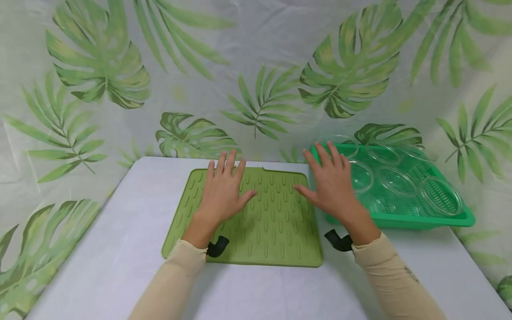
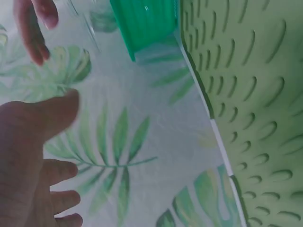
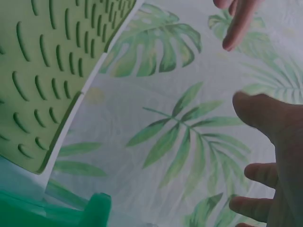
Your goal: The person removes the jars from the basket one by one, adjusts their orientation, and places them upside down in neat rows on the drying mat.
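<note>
Your L hand [image 1: 223,190] is hovering over the green mat [image 1: 276,222], R hand [image 1: 334,186] nr the green basket [image 1: 400,221] w/ clear dishes [image 1: 396,181]; both are holding nothing, fingers apart. Basket's lying at R hand's 3 o'clock, nearer R than L, long axis running approx 9-to-3.

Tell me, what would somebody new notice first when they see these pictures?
Probably the big leaf-patterned cloth behind the white table. Next, the left hand, spread above the bumpy olive mat, and the right hand near the mat's right edge. Then the bright green basket on the right, holding clear round containers.
</note>
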Tool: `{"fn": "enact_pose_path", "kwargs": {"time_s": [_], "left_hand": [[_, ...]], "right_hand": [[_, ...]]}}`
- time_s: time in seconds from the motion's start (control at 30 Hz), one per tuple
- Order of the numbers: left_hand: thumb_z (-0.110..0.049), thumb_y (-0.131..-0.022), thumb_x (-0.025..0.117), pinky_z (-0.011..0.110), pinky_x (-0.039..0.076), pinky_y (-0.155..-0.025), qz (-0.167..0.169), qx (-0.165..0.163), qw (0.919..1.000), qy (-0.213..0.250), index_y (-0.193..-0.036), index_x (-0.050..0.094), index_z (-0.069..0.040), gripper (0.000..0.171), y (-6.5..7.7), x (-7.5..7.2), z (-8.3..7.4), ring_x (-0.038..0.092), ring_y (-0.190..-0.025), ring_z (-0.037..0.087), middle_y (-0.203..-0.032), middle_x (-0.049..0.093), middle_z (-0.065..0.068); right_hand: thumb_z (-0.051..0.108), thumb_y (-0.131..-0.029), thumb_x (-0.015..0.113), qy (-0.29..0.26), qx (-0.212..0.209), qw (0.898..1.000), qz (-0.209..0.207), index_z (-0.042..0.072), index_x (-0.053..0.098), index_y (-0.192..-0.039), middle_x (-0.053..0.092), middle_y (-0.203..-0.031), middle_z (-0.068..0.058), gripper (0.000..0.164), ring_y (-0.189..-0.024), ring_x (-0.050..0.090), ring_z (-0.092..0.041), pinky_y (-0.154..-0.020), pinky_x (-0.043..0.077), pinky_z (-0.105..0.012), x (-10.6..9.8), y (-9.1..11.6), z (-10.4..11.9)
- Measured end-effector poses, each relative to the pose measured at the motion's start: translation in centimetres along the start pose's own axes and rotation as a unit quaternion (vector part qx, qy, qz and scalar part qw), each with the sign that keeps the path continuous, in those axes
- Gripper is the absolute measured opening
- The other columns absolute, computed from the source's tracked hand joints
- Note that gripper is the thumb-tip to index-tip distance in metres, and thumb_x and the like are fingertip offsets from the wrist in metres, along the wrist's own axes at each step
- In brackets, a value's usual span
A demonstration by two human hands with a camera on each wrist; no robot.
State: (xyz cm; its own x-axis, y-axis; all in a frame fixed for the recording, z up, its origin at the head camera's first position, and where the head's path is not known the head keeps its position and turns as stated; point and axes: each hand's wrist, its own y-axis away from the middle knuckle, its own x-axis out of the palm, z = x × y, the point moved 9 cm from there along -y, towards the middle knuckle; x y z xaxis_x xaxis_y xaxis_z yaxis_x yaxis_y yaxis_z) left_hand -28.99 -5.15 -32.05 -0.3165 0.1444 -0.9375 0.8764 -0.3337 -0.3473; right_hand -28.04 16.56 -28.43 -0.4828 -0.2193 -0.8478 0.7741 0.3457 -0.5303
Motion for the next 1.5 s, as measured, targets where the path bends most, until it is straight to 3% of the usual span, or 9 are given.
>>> {"fn": "enact_pose_path", "kwargs": {"time_s": [0.23, 0.43, 0.6, 0.67, 0.77, 0.93, 1.03, 1.17, 1.5], "left_hand": [[-0.045, -0.093, 0.066, 0.059, 0.026, -0.122, -0.023, 0.08, 0.9962, 0.023, -0.148, 0.043, -0.011, 0.069, 1.6, -1.6, -1.1, 0.024, -0.152, 0.038, -0.162, 0.027, 0.017], [-0.033, -0.088, 0.075, 0.056, 0.036, -0.117, -0.053, 0.149, 0.9852, 0.067, -0.143, 0.051, -0.006, 0.065, 4.1, -2.4, -0.5, 0.04, -0.143, 0.038, -0.154, 0.043, 0.019], [-0.029, -0.083, 0.08, 0.053, 0.04, -0.115, -0.06, 0.173, 0.9804, 0.073, -0.134, 0.059, -0.003, 0.061, 6.5, -2.3, 1.1, 0.047, -0.137, 0.039, -0.145, 0.052, 0.019], [-0.03, -0.082, 0.081, 0.052, 0.042, -0.113, -0.056, 0.173, 0.9807, 0.072, -0.132, 0.06, -0.003, 0.061, 7.2, -2.1, 1.9, 0.048, -0.136, 0.039, -0.144, 0.053, 0.018], [-0.031, -0.081, 0.081, 0.053, 0.044, -0.111, -0.052, 0.165, 0.9821, 0.075, -0.132, 0.06, -0.003, 0.062, 8.0, -1.9, 3.1, 0.049, -0.135, 0.038, -0.144, 0.053, 0.017], [-0.031, -0.08, 0.082, 0.054, 0.046, -0.108, -0.054, 0.155, 0.9831, 0.081, -0.132, 0.06, -0.003, 0.064, 8.6, -1.8, 4.2, 0.05, -0.134, 0.039, -0.145, 0.053, 0.017], [-0.03, -0.08, 0.082, 0.054, 0.046, -0.107, -0.06, 0.157, 0.9816, 0.092, -0.133, 0.059, -0.002, 0.064, 8.7, -1.9, 4.4, 0.05, -0.134, 0.039, -0.145, 0.053, 0.018], [-0.028, -0.081, 0.081, 0.054, 0.047, -0.106, -0.058, 0.149, 0.9788, 0.128, -0.136, 0.056, -0.002, 0.065, 8.6, -1.7, 4.6, 0.05, -0.134, 0.038, -0.146, 0.051, 0.018], [-0.029, -0.085, 0.078, 0.053, 0.046, -0.107, -0.028, 0.094, 0.9789, 0.18, -0.142, 0.051, -0.003, 0.068, 9.1, -0.3, 6.1, 0.047, -0.137, 0.035, -0.149, 0.049, 0.016]], "right_hand": [[0.031, -0.076, 0.084, -0.057, -0.022, 0.997, -0.048, 0.006, 0.054, -0.139, 0.047, -0.148, -0.022, 0.074, -0.142, 0.033, -0.046, -0.102, 0.033, -0.072, -2.0, 1.3, -0.8], [0.021, -0.073, 0.085, -0.086, -0.057, 0.991, -0.087, 0.002, 0.058, -0.133, 0.053, -0.14, -0.024, 0.068, -0.135, 0.041, -0.049, -0.096, 0.038, -0.073, -4.1, 2.9, -1.9], [0.056, -0.095, 0.057, -0.109, -0.071, 0.987, -0.096, -0.001, 0.057, -0.133, 0.056, -0.135, -0.027, 0.068, -0.128, 0.046, -0.049, -0.099, 0.038, -0.069, -5.6, 4.3, -3.4], [0.066, -0.096, 0.039, -0.111, -0.068, 0.987, -0.093, -0.002, 0.056, -0.133, 0.056, -0.135, -0.027, 0.08, -0.127, 0.047, -0.048, -0.099, 0.039, -0.067, -6.0, 4.7, -4.0], [0.068, -0.095, 0.036, -0.105, -0.064, 0.989, -0.083, -0.002, 0.055, -0.135, 0.055, -0.136, -0.027, 0.082, -0.126, 0.048, -0.047, -0.098, 0.04, -0.065, -6.3, 5.2, -4.9], [0.052, -0.096, 0.057, -0.1, -0.063, 0.991, -0.062, 0.0, 0.054, -0.137, 0.053, -0.138, -0.028, 0.066, -0.127, 0.047, -0.049, -0.098, 0.04, -0.066, -6.1, 5.6, -5.9], [0.031, -0.087, 0.074, -0.095, -0.057, 0.992, -0.056, 0.001, 0.054, -0.137, 0.053, -0.139, -0.028, 0.062, -0.128, 0.047, -0.05, -0.098, 0.041, -0.066, -6.0, 5.7, -6.4], [0.014, -0.075, 0.082, -0.097, -0.036, 0.993, -0.048, -0.001, 0.052, -0.138, 0.051, -0.141, -0.029, 0.072, -0.128, 0.046, -0.051, -0.097, 0.042, -0.067, -5.8, 5.5, -6.9], [0.027, -0.082, 0.081, -0.16, 0.073, 0.983, 0.048, 0.001, 0.027, -0.154, 0.033, -0.154, -0.03, 0.094, -0.139, 0.032, -0.053, -0.102, 0.032, -0.074, -3.6, 5.9, -9.5]]}}
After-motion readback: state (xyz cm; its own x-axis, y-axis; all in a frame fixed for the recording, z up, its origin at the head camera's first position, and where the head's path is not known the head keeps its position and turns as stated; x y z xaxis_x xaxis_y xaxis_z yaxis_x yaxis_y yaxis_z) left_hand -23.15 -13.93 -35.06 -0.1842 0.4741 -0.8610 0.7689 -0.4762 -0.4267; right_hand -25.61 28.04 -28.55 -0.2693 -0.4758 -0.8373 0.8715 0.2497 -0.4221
